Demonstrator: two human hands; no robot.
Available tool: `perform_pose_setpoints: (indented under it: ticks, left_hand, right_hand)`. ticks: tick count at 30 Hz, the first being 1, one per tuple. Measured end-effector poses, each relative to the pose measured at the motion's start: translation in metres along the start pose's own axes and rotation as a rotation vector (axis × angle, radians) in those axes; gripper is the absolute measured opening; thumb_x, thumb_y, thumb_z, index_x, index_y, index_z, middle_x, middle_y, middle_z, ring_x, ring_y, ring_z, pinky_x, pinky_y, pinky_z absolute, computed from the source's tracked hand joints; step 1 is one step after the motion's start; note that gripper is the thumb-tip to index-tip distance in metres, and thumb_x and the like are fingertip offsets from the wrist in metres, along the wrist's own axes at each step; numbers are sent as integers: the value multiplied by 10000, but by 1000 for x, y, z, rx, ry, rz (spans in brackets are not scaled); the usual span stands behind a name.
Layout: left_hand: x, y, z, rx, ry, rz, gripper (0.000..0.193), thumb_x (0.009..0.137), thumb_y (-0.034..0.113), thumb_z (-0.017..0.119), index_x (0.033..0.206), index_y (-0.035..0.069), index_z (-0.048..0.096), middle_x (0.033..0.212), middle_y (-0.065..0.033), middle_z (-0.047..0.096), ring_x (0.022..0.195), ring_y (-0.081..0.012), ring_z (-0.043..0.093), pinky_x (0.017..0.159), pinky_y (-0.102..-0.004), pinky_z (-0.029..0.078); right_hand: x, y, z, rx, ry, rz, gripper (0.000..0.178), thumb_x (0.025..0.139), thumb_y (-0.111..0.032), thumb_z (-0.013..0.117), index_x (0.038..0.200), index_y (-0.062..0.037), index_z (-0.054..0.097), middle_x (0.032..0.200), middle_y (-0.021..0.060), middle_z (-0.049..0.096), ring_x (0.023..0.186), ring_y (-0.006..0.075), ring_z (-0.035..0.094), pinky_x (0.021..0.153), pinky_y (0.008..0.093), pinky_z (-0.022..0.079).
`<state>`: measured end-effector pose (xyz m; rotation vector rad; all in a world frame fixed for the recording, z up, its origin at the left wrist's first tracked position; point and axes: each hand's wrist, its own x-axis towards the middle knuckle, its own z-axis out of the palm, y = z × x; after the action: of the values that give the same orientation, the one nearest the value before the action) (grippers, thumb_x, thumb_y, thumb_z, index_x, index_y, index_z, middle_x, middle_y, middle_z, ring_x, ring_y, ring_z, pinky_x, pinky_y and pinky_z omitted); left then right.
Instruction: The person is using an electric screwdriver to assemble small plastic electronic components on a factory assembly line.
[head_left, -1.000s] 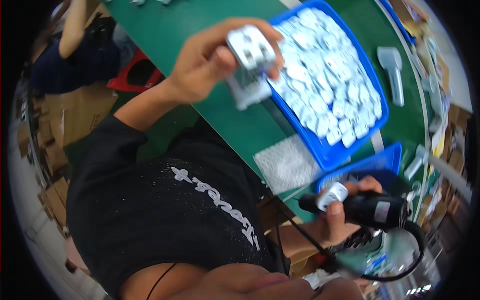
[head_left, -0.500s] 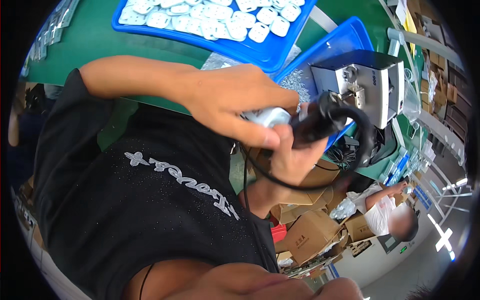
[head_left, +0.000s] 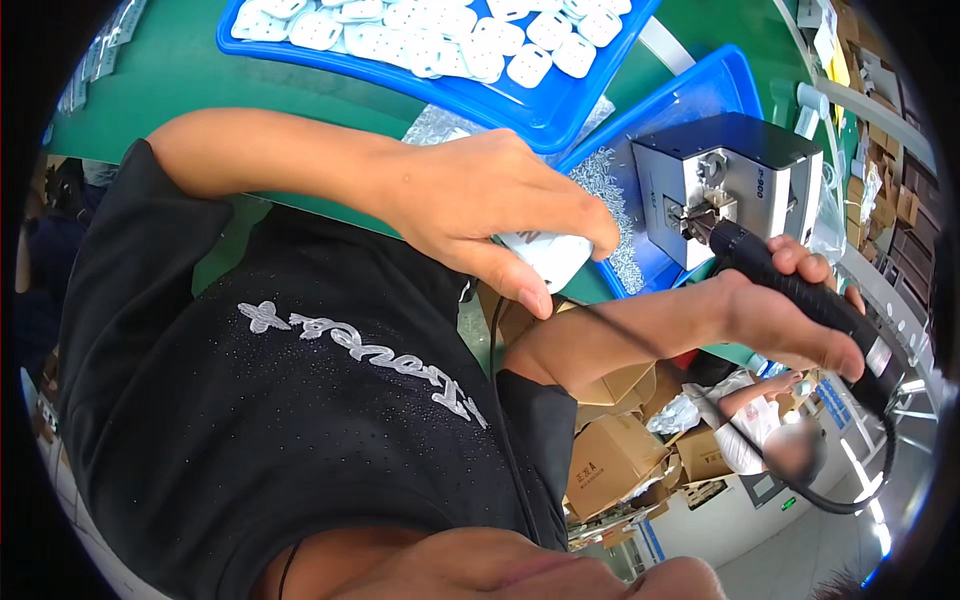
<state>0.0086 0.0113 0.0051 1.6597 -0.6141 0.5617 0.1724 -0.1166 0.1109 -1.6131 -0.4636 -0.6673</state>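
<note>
My left hand [head_left: 490,205] is closed round a white plastic piece [head_left: 552,258] with rounded corners, gripped between thumb and fingers. My right hand [head_left: 800,300] is wrapped round a black electric screwdriver [head_left: 765,268], whose cord loops down and back toward my body. The screwdriver's tip meets the outlet at the front of a grey and black screw feeder [head_left: 740,165]; whether a screw is on the bit is too small to tell. The feeder stands at a blue tray [head_left: 735,75] with many loose small screws [head_left: 610,190] in it.
A larger blue tray [head_left: 390,75] full of white plastic pieces [head_left: 450,45] stands on the green table [head_left: 180,80]. Clear plastic bags lie by it. Cardboard boxes [head_left: 610,465] sit beyond my right arm. Another person [head_left: 750,420] is farther off at right.
My right hand has swung the screwdriver away from the white piece, out to the right, and its tip is now at the feeder. My left hand has stayed nearly in place, still holding the piece.
</note>
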Motion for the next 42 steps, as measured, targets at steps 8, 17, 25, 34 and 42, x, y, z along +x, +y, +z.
perform_pose_setpoints:
  ticks: [8, 17, 25, 34, 42]
  left_hand:
    - [1, -5, 2, 25, 4, -60, 635, 827, 605, 602, 1071, 20, 570, 882, -72, 613, 701, -239, 629, 536, -330, 484]
    - [2, -4, 4, 24, 35, -25, 664, 815, 649, 571, 1053, 29, 581, 776, -40, 575, 628, -217, 599, 467, -312, 447]
    - [-1, 4, 5, 53, 14, -96, 670, 806, 645, 581, 1070, 29, 574, 773, -51, 551, 609, -235, 581, 464, -324, 445]
    - [-10, 12, 8, 115, 28, -171, 664, 783, 637, 620, 1050, 32, 565, 802, -55, 572, 667, -246, 611, 491, -326, 461]
    - [6, -2, 6, 72, -65, -93, 658, 768, 616, 652, 1047, 26, 566, 850, -64, 603, 699, -248, 623, 526, -329, 477]
  right_hand:
    - [-10, -61, -86, 876, -708, 359, 457, 925, -523, 535, 851, -71, 542, 675, -11, 471, 509, 120, 484, 482, 280, 394]
    - [-40, -92, -22, 1290, -569, 160, 273, 907, -261, 541, 718, -86, 449, 609, -42, 466, 489, 73, 500, 473, 228, 422]
    - [-38, -80, -12, 1117, -534, 253, 218, 862, -244, 509, 700, -103, 471, 595, -42, 480, 471, 89, 503, 475, 274, 433]
    - [-27, -61, -36, 960, -402, 224, 365, 836, -445, 474, 783, -85, 499, 593, -10, 457, 451, 117, 463, 463, 304, 428]
    - [13, 4, 1, -101, 47, 32, 821, 808, -856, 266, 884, -64, 470, 547, 39, 405, 403, 142, 362, 412, 249, 357]
